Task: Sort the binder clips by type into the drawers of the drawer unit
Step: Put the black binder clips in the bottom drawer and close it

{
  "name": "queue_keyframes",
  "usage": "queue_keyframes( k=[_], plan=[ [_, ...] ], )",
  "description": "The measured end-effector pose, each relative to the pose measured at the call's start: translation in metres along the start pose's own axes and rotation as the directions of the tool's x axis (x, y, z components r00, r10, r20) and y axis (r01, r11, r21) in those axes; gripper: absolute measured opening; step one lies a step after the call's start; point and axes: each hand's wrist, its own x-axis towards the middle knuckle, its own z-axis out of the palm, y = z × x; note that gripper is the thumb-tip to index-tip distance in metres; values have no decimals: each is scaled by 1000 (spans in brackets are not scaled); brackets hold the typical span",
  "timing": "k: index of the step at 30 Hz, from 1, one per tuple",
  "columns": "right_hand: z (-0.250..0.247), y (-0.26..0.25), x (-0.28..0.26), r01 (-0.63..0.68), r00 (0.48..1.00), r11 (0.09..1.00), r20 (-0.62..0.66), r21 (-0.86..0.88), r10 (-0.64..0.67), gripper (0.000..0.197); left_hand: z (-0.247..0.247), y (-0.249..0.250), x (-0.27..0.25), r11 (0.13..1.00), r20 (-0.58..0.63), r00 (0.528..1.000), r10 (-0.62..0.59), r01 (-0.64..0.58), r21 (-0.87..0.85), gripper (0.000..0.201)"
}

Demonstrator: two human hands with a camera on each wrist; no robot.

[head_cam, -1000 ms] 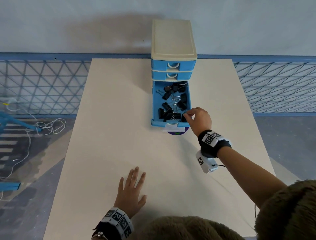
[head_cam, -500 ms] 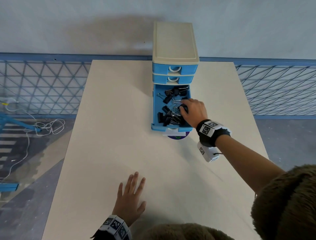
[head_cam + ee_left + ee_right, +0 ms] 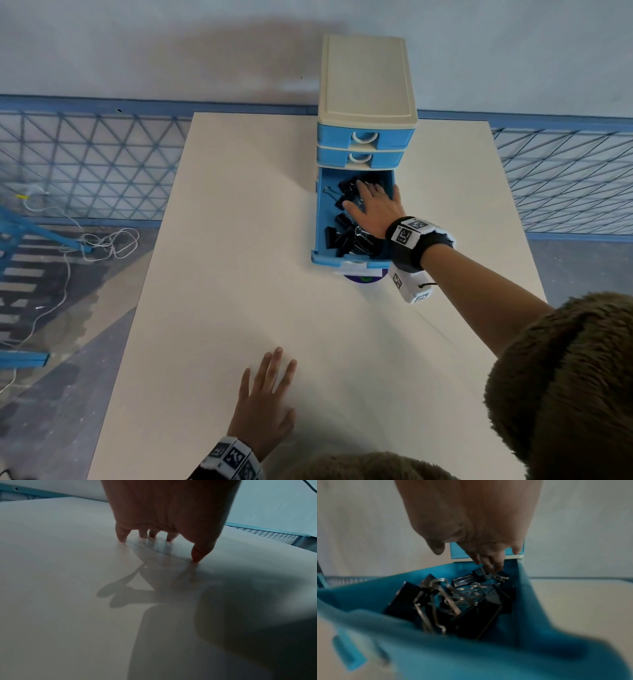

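A cream-topped drawer unit [image 3: 365,78] with blue drawers stands at the table's far edge. Its bottom drawer [image 3: 320,219] is pulled out and holds several black binder clips [image 3: 342,236] with silver handles. My right hand [image 3: 371,205] reaches flat into that drawer, fingers straight over the clips at the back. In the right wrist view the fingertips [image 3: 489,563] touch a clip [image 3: 479,572] near the drawer's rear; no grip shows. My left hand [image 3: 265,399] lies flat on the table near me, fingers spread, holding nothing.
The two upper drawers [image 3: 364,138] are closed. A purple round thing [image 3: 363,279] peeks out under the open drawer's front. Blue mesh fencing [image 3: 96,164] runs behind and beside the beige table [image 3: 222,308]. White cables [image 3: 102,240] lie on the floor at left.
My right hand has moved from the drawer's front right corner deeper into the drawer, and its fingers have straightened out over the clips. The left hand has stayed flat on the table.
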Motion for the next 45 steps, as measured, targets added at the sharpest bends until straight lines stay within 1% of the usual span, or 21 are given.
queue_keyframes(
  k=[3,7,9,11,14,17,21,23,25,29,31,33,35,37,40,42,45],
  plan=[
    [1,1,-10,26,992,991,-124,132,-10,57,1,-1,0,1000,-37,999,7,-7,-11,79],
    [6,19,-34,93,954,977,-299,194,-32,55,1,-3,0,1000,9,1000,3,-3,-28,81],
    [11,31,-49,121,935,964,-354,236,-30,60,0,-3,-1,999,33,999,1,0,-33,81],
    [17,41,-65,117,926,949,-379,294,4,63,1,-2,-2,999,38,999,0,1,-44,79],
    [29,51,-83,77,931,927,-359,366,64,66,3,-2,-7,998,39,999,-8,10,-54,76],
    [38,54,-94,48,950,918,-302,394,80,77,6,-2,-16,999,62,998,-15,18,-52,71],
    [48,52,-96,34,966,898,-246,439,84,87,12,0,-29,995,48,998,-48,52,-87,71],
    [51,50,-94,35,964,889,-251,457,91,87,14,2,-34,992,53,997,-63,68,-105,74],
    [50,49,-89,37,959,882,-265,470,101,87,14,5,-39,990,41,996,-81,85,-110,72],
    [46,53,-86,30,955,903,-279,429,101,91,19,7,-41,986,23,995,-98,100,-129,69],
    [47,51,-90,17,942,860,-296,509,157,92,20,9,-40,983,7,994,-110,110,-148,67],
    [47,46,-90,16,920,789,-319,614,229,90,20,11,-39,978,19,992,-128,129,-164,67],
    [44,40,-83,19,913,752,-317,659,256,88,21,11,-39,977,9,991,-133,133,-168,66],
    [41,37,-76,18,931,774,-293,633,218,89,20,12,-40,977,17,991,-136,137,-162,65],
    [40,42,-72,-30,945,816,-250,577,211,94,14,12,-38,977,83,982,-171,180,-118,65],
    [41,46,-73,-44,942,820,-250,570,224,90,11,13,-36,974,108,977,-186,198,-113,63],
    [44,49,-75,-27,944,830,-260,557,205,82,12,11,-38,977,109,979,-175,186,-107,63]
  ],
)
